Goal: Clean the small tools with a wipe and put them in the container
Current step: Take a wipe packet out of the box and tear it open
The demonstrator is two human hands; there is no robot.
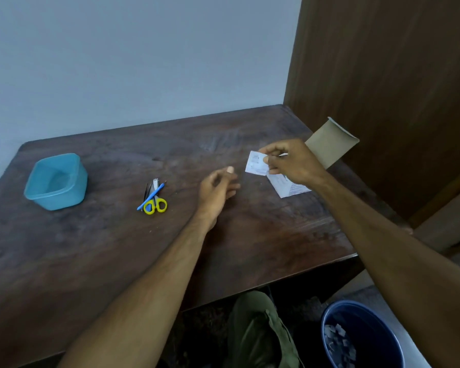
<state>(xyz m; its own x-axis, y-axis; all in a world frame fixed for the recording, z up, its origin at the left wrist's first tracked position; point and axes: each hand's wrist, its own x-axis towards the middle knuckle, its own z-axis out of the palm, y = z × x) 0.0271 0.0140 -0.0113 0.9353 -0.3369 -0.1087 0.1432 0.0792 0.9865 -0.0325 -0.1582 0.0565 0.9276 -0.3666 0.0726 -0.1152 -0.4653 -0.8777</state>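
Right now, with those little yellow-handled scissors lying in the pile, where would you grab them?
Probably by the yellow handle loops of the small yellow-handled scissors, coming from the near side. The loops stick out toward the person, while the blades lie under the blue stick among the other tools.

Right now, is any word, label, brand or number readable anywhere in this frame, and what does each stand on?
Nothing can be read as text.
White sachet pinched in the right hand: dark print, too blurred to read.
White box on the table under that hand: lines of small print, too small to read.
Blue container, scissors, brown envelope, blue bin: no markings visible.
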